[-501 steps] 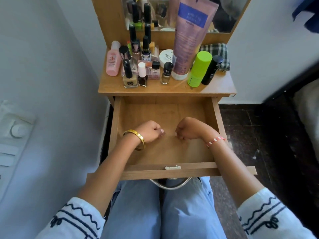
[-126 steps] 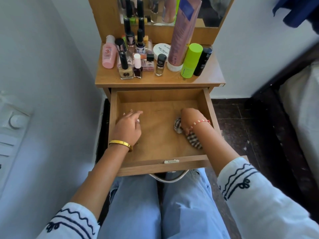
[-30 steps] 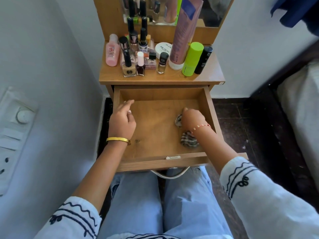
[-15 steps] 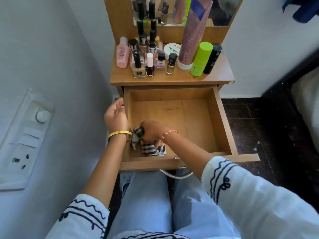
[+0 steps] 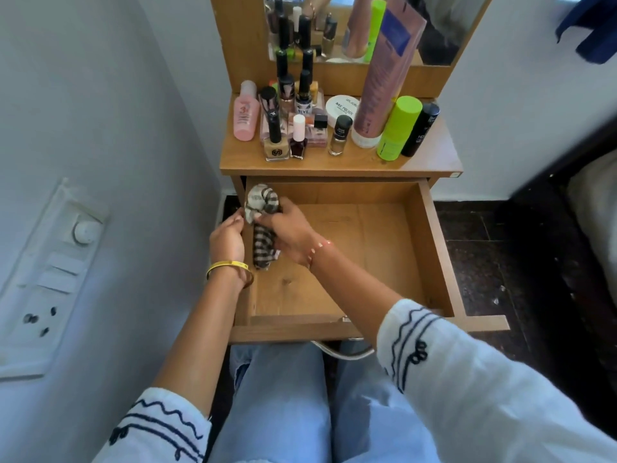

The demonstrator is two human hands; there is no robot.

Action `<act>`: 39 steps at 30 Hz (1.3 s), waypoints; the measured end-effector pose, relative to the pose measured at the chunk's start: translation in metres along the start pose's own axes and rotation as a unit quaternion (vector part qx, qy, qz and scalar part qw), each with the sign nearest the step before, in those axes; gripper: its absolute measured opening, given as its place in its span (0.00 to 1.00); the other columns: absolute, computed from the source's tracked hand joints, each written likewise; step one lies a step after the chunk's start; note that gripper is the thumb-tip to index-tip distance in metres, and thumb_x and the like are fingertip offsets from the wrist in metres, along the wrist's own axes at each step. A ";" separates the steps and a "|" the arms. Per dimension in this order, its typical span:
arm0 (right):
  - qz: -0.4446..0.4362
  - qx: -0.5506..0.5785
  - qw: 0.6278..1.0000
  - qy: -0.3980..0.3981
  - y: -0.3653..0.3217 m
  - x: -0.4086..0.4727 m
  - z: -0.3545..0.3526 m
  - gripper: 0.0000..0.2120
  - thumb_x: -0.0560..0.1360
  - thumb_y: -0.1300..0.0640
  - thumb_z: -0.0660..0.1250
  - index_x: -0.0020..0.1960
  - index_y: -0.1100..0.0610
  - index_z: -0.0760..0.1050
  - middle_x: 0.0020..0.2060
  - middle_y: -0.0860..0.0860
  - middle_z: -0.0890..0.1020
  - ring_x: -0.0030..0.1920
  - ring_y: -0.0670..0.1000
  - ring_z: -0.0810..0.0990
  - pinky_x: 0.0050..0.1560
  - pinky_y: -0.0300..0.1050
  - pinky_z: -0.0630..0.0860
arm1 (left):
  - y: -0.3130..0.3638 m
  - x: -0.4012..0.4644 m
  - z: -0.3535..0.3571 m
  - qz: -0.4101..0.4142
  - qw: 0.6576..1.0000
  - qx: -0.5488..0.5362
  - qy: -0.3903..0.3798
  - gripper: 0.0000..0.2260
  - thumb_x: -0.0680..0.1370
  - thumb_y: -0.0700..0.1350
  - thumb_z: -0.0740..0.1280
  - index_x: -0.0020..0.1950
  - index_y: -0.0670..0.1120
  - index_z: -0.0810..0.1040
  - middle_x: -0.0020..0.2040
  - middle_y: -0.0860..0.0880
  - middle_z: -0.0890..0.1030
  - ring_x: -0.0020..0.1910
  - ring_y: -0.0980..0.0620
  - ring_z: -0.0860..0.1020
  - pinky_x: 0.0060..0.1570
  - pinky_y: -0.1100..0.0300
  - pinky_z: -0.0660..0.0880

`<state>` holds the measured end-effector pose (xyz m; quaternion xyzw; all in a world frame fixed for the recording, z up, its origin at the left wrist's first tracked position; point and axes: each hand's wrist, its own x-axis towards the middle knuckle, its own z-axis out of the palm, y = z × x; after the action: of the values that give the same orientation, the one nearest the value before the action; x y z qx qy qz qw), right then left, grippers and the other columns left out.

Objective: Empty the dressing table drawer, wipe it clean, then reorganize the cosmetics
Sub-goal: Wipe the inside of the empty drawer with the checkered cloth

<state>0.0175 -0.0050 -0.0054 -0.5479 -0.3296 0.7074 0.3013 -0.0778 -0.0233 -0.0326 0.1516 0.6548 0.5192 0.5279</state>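
**Wiping far-left corner of drawer**

My right hand [image 5: 287, 228] grips the checked cloth [image 5: 263, 222], fingers curled round its middle, arm reaching across to the left side of the drawer [image 5: 430, 248]. Cloth is bunched up: top end stands against the drawer's left wall near the far-left corner, lower end trails toward me on the drawer floor

My left hand [image 5: 228, 240] is at the drawer's left wall, fingers curled over its edge, fingertips touching the cloth. Gold bangle [image 5: 228, 267] on that wrist, beaded bracelet [image 5: 319, 248] on the right one

Drawer is pulled out over my knees, nothing in it but the cloth and my hand

Cosmetics all stand on the table top [image 5: 430, 158] beyond the drawer: pink bottle [image 5: 246, 116] far left, cluster of nail polish bottles [image 5: 295, 128] next to it, white round jar [image 5: 344, 108], tall pink tube [image 5: 384, 85] leaning on the mirror [image 5: 444, 28], green stick [image 5: 397, 128] and black tube [image 5: 420, 130] on the right

Switch panel [image 5: 46, 272] on the left wall
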 end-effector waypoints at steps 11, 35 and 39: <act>0.041 -0.031 0.997 -0.055 0.005 -0.007 -0.016 0.17 0.77 0.66 0.59 0.66 0.62 0.66 0.60 0.60 0.76 0.63 0.60 0.74 0.62 0.57 0.73 | -0.004 0.002 -0.004 -0.029 0.999 -0.008 -0.011 0.14 0.78 0.52 0.59 0.55 0.50 0.80 0.52 0.48 0.81 0.51 0.48 0.79 0.55 0.53 0.75; -0.571 -0.798 0.191 0.006 -0.034 0.033 -0.027 0.21 0.77 0.67 0.49 0.51 0.54 0.80 0.51 0.54 0.82 0.47 0.54 0.81 0.48 0.47 0.76 | -0.010 0.008 -0.006 -0.005 1.000 -0.009 0.026 0.22 0.76 0.57 0.59 0.61 0.44 0.77 0.59 0.46 0.80 0.60 0.48 0.77 0.66 0.50 0.69; -0.540 -0.830 0.140 0.003 -0.032 0.036 -0.052 0.20 0.79 0.64 0.49 0.60 0.53 0.77 0.55 0.53 0.81 0.50 0.53 0.80 0.51 0.48 0.75 | -0.014 0.014 -0.010 0.000 1.000 0.013 0.011 0.21 0.72 0.61 0.59 0.54 0.50 0.82 0.58 0.49 0.81 0.59 0.49 0.77 0.66 0.48 0.69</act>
<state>0.0626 0.0494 -0.0102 -0.1510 -0.9282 -0.3388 -0.0290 -0.0866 -0.0238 -0.0526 0.1529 0.6671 0.5127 0.5184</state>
